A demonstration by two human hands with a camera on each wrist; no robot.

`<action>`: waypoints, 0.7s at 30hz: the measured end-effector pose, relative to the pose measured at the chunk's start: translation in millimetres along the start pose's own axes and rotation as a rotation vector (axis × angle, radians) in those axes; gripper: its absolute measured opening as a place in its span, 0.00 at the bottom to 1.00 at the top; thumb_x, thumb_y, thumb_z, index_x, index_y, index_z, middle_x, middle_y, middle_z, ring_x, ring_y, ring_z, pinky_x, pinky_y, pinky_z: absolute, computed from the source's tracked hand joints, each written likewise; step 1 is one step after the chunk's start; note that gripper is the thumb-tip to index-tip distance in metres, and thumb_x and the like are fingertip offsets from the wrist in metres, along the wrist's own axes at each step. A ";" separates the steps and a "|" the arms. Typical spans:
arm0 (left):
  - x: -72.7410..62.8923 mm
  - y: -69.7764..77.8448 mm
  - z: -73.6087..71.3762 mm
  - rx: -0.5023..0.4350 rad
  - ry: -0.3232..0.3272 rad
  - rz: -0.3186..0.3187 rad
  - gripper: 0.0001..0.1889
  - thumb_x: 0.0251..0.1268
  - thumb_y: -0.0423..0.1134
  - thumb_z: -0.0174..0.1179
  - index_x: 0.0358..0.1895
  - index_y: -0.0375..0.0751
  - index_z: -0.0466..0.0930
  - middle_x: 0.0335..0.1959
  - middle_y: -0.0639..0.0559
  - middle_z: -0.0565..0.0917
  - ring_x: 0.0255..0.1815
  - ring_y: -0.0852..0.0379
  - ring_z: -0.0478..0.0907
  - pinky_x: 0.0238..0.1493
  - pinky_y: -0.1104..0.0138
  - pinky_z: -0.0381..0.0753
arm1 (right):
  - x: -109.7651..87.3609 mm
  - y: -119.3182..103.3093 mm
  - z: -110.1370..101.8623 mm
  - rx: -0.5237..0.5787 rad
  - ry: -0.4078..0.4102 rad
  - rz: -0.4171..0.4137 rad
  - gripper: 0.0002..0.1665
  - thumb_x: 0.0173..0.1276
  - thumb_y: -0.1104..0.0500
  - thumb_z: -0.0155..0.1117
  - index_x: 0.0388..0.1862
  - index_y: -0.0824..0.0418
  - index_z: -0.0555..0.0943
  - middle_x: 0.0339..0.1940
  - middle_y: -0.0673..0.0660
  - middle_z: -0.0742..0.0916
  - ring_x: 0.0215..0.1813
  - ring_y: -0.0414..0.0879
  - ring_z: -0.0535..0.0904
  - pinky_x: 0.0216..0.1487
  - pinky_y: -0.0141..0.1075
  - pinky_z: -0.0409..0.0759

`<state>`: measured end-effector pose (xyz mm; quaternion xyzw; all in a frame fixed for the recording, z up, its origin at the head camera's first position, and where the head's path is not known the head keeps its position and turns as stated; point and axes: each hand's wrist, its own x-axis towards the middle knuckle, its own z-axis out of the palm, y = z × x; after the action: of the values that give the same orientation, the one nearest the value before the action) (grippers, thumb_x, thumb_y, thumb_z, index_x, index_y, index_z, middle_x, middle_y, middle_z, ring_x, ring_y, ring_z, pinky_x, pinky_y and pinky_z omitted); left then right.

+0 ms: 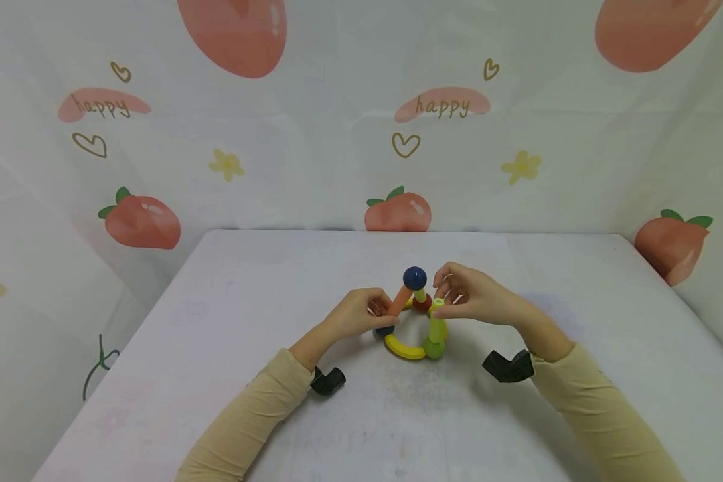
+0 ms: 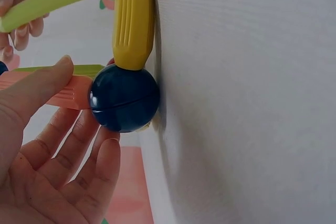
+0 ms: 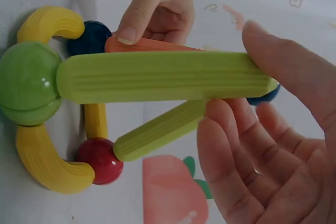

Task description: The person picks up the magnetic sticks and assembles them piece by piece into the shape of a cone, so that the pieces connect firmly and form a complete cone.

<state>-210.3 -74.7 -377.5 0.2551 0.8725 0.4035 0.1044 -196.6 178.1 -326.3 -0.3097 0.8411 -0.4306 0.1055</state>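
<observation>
A ring of curved yellow pieces (image 1: 404,348) joined by balls lies on the table. My left hand (image 1: 357,312) pinches an orange rod (image 1: 400,300) low down, just above a dark blue ball (image 2: 124,98) of the ring. That rod leans up to another blue ball (image 1: 415,278) at the top, where a second light green rod (image 3: 160,129) also rises from the red ball (image 3: 100,162). With thumb and fingers, my right hand (image 1: 482,294) holds a light green rod (image 3: 163,77) near its upper end. Its lower end meets the green ball (image 3: 30,83); the upper end is free.
The white table (image 1: 217,402) stretches out around the ring. Behind it hangs a white cloth (image 1: 313,167) printed with peaches, hearts and flowers. Black wrist mounts (image 1: 509,366) stick out below both forearms, close over the table.
</observation>
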 end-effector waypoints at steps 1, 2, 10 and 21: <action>0.0 -0.1 0.0 -0.002 -0.001 0.001 0.10 0.55 0.42 0.67 0.36 0.41 0.79 0.34 0.48 0.84 0.33 0.62 0.76 0.35 0.76 0.77 | 0.9 0.2 1.5 0.000 0.014 0.005 0.23 0.55 0.61 0.71 0.43 0.64 0.67 0.30 0.55 0.82 0.32 0.39 0.78 0.36 0.31 0.80; 0.0 -0.2 0.0 -0.004 -0.002 0.003 0.10 0.55 0.41 0.67 0.36 0.41 0.79 0.35 0.48 0.84 0.33 0.62 0.77 0.36 0.76 0.78 | 1.9 0.5 2.9 0.000 0.028 0.011 0.24 0.55 0.61 0.71 0.43 0.64 0.67 0.30 0.55 0.82 0.31 0.38 0.78 0.35 0.31 0.80; -0.6 -0.3 -0.1 -0.006 0.002 0.008 0.10 0.55 0.41 0.66 0.36 0.41 0.79 0.35 0.47 0.84 0.33 0.62 0.77 0.36 0.75 0.78 | 9.5 0.1 13.1 -0.003 0.124 0.054 0.26 0.55 0.61 0.71 0.44 0.68 0.65 0.27 0.56 0.83 0.30 0.38 0.77 0.34 0.30 0.79; -1.4 0.2 0.1 -0.018 -0.006 0.008 0.10 0.55 0.41 0.66 0.36 0.41 0.79 0.36 0.47 0.84 0.33 0.61 0.77 0.36 0.75 0.78 | 12.9 -3.1 21.4 -0.047 0.169 0.043 0.27 0.55 0.59 0.71 0.47 0.62 0.65 0.27 0.56 0.85 0.30 0.39 0.79 0.35 0.29 0.80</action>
<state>-209.0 -75.3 -377.4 0.2588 0.8675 0.4109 0.1077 -195.8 154.8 -335.7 -0.2565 0.8634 -0.4329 0.0360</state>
